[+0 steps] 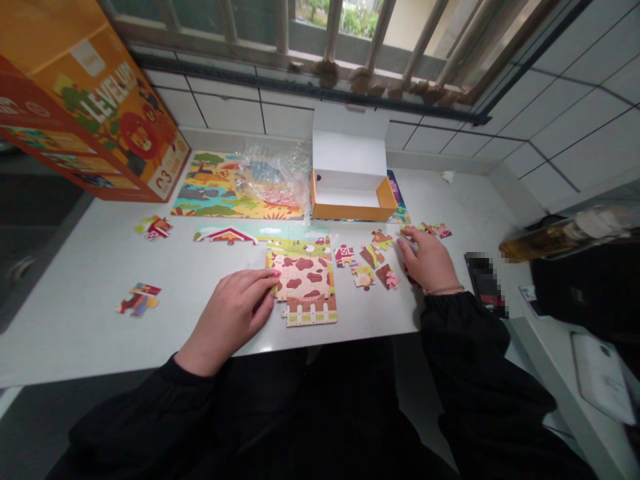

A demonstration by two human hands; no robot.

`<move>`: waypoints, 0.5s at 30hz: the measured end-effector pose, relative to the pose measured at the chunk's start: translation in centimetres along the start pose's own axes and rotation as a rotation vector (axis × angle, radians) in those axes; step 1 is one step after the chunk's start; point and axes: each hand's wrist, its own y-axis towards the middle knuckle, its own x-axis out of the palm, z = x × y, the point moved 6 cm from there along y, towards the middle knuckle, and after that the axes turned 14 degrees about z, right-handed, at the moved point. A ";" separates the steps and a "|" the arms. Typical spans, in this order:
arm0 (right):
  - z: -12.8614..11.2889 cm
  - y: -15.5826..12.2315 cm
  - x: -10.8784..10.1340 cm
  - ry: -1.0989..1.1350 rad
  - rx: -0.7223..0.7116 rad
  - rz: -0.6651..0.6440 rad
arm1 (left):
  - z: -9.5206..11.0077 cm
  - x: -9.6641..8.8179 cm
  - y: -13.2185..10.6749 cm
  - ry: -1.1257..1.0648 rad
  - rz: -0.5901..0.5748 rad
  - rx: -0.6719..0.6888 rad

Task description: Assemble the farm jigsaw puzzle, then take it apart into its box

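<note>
A partly joined farm jigsaw [305,280] with a brown-spotted cow and white fence lies near the counter's front edge. My left hand [233,313] rests flat beside it, fingertips pressing its left edge. My right hand [425,260] lies over several loose pieces [373,263] to the right, fingers curled down onto them; whether it grips one is hidden. A strip of joined pieces with a red barn [227,235] sits behind the cow section.
An open white-and-orange box [350,180] stands at the back, next to a finished animal puzzle [220,190] under crinkled plastic. A large orange puzzle box [95,100] fills the left. Stray pieces [139,299] lie left. A phone [485,280] lies right.
</note>
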 end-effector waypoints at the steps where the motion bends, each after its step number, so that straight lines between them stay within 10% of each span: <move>1: 1.1 0.4 -0.6 -0.043 0.010 0.019 | 0.0 0.0 0.0 0.000 0.001 -0.001; 7: 8.1 1.6 -2.6 -0.251 0.096 -0.093 | 0.0 -0.1 0.0 0.001 -0.007 -0.019; 15: 11.2 1.7 -2.5 -0.282 0.022 -0.165 | 0.0 0.0 0.0 0.010 -0.010 -0.009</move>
